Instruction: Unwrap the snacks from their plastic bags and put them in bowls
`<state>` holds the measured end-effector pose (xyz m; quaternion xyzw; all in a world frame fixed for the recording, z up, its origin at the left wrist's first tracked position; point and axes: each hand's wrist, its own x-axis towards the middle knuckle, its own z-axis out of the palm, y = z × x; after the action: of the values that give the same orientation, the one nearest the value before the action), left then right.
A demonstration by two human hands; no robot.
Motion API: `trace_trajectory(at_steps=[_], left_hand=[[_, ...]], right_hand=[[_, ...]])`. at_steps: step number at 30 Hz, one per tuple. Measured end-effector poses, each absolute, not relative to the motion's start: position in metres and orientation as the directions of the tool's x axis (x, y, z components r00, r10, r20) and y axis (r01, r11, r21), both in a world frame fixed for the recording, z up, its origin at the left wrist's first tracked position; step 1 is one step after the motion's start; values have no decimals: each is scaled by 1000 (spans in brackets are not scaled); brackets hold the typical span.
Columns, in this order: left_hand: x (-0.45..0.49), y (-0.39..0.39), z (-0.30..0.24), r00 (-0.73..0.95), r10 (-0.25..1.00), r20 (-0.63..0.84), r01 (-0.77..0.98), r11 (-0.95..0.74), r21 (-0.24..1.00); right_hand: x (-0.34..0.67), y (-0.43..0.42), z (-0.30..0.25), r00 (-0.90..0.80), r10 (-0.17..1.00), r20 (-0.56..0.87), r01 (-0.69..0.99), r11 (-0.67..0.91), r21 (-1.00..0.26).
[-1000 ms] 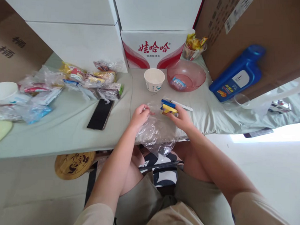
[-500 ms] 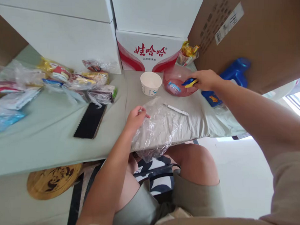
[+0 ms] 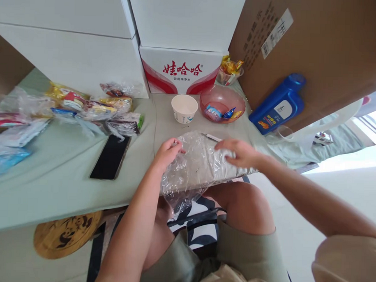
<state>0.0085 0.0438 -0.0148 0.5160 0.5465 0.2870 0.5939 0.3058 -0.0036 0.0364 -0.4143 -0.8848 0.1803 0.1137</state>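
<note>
My left hand point(image 3: 169, 152) is closed on the upper left edge of a clear plastic bag point(image 3: 187, 169), which lies crumpled on the table and hangs over its front edge. Above the bag's right side, my right hand point(image 3: 239, 153) is open, fingers apart, with nothing in it. It partly hides a white pen-like tool point(image 3: 211, 137). Behind them stand a white paper bowl point(image 3: 184, 109) and a clear red bowl point(image 3: 209, 96), which holds small wrapped pieces: a blue and white packet point(image 3: 214, 112) and a blue and yellow wrapper point(image 3: 232, 113).
At left lie a black phone point(image 3: 110, 158) and a pile of packaged snacks point(image 3: 84, 106). A white and red box point(image 3: 184, 73) stands at the back. On the right are a blue bottle point(image 3: 280, 104), a large cardboard box point(image 3: 327, 51) and a clear cup point(image 3: 282, 135).
My right hand has let go of the blue and yellow wrapper in the red bowl and come back toward me, over the bag. My left hand stays at the bag's edge.
</note>
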Motion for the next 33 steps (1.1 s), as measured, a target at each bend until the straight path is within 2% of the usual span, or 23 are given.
trace_trajectory(at_steps=[2,6,9,11,12,15,16,18,20,21,24,27,29,31,32,33], left_hand=[[2,47,-17,253,907,-335,205,288,935],[-20,51,-18,254,957,-139,120,112,986],[-36,48,-21,223,973,-64,224,12,974],[-45,46,-24,124,988,-95,311,52,949],[-49,46,-25,20,995,-97,319,85,944],[-58,41,-25,-308,951,-17,248,97,964],[-58,38,-24,-329,944,16,240,67,968],[-53,31,-22,-207,977,51,299,13,954],[-43,25,-21,-81,996,28,387,6,922],[-38,24,-21,-94,996,5,396,33,918],[-31,31,-21,-289,950,-115,221,184,958],[-37,41,-18,-378,901,-214,78,262,962],[-41,38,-12,-423,899,-112,148,190,970],[-41,21,0,-402,908,119,332,23,943],[-37,8,8,-335,909,248,447,-78,891],[-32,-7,14,-168,941,295,534,-165,830]], right_hand=[[287,-37,8,-704,710,-19,646,630,-431],[269,-61,-24,-654,750,-101,725,583,-367],[270,-62,-27,-631,770,-92,746,569,-347],[272,-63,-25,-631,771,-82,748,576,-330],[273,-64,-25,-633,770,-75,746,582,-323],[272,-70,-23,-632,773,-51,747,591,-304],[272,-72,-22,-628,777,-44,751,590,-295],[270,-75,-22,-620,784,-37,760,588,-276],[269,-77,-21,-618,786,-38,765,589,-262],[269,-77,-21,-618,785,-35,764,590,-261],[272,-77,-21,-628,778,-7,750,603,-272],[277,-77,-23,-640,768,29,733,621,-278],[281,-76,-24,-636,769,63,723,622,-300],[283,-75,-24,-612,782,115,714,610,-344],[283,-74,-24,-590,794,142,713,596,-368],[282,-74,-23,-561,811,165,718,576,-391]])
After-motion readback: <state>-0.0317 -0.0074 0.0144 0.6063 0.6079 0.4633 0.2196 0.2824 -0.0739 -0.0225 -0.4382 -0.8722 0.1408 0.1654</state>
